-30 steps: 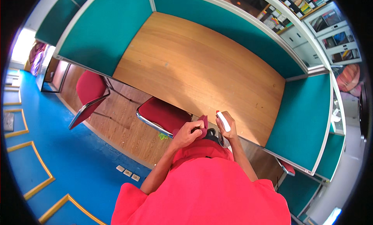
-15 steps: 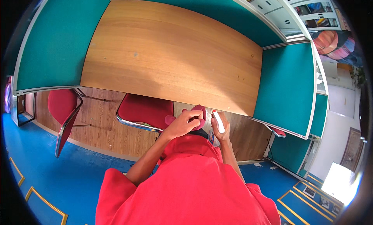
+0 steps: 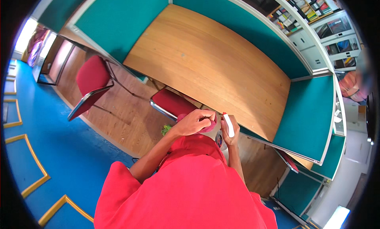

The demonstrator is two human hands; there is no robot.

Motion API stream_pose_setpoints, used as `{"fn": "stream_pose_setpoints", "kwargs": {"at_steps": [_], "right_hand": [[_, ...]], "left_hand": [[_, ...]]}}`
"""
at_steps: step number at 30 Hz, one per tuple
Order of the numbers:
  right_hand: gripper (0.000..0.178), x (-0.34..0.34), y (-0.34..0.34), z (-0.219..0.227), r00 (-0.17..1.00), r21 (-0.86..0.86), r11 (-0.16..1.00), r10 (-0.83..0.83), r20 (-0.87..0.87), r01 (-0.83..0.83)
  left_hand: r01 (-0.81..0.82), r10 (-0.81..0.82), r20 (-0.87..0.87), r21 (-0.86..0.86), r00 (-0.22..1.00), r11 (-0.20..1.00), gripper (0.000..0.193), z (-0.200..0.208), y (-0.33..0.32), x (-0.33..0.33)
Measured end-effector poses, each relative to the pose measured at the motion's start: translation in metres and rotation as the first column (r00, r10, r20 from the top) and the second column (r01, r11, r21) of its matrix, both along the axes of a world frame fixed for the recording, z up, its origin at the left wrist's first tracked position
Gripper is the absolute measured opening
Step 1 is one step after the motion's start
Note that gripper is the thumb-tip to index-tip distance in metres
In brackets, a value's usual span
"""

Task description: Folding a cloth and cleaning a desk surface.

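Observation:
My left hand (image 3: pixel 195 122) is closed around a bunched dark red cloth (image 3: pixel 209 127), which shows past the knuckles. Beside it, my right hand (image 3: pixel 230 131) grips a spray bottle (image 3: pixel 228 125) with a white trigger head and a red nozzle tip. The bottle's clear body (image 3: pixel 221 141) hangs below the fingers, partly hidden by them. Both hands are in front of my body, just short of the near edge of a wooden desk (image 3: pixel 213 63). Neither the cloth nor the bottle touches the desktop.
Teal partition panels (image 3: pixel 306 110) with pale frames enclose the desk. One red chair (image 3: pixel 174 102) is tucked under its near edge, and another red chair (image 3: pixel 93 76) stands to the left. Shelves and cabinets (image 3: pixel 336 29) rise beyond at right. Yellow-framed blue flooring (image 3: pixel 75 150) lies lower left.
My view has turned, so the desk and chairs appear rotated and shifted to the right. Both hands keep hold of the cloth and the spray bottle. A bit of green foliage now shows by my left forearm.

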State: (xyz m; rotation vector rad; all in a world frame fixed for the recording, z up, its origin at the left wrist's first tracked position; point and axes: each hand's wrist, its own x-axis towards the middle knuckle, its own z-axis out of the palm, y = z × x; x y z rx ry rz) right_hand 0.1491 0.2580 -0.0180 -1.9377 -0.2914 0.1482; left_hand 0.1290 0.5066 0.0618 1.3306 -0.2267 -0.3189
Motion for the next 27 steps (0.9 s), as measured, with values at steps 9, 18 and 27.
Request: {"fn": "stream_pose_setpoints", "kwargs": {"at_steps": [9,18,27], "right_hand": [[0.031,-0.048,0.063,0.014,0.997,0.263,0.964,-0.047,0.059,0.030],[0.027,-0.110,0.108,0.021,0.999,0.487,0.872,-0.041,-0.023,0.047],[0.040,-0.129,0.164,0.031,0.996,0.420,0.904,0.090,-0.006,-0.079]], "left_hand": [[-0.317,0.307,0.082,0.215,0.948,0.924,0.019,0.040,0.061,-0.112],[-0.570,0.575,0.074,0.284,0.815,0.771,0.016,0.032,0.101,-0.183],[-0.604,0.613,-0.054,0.124,0.788,0.787,0.012,0.012,0.162,-0.161]]}}
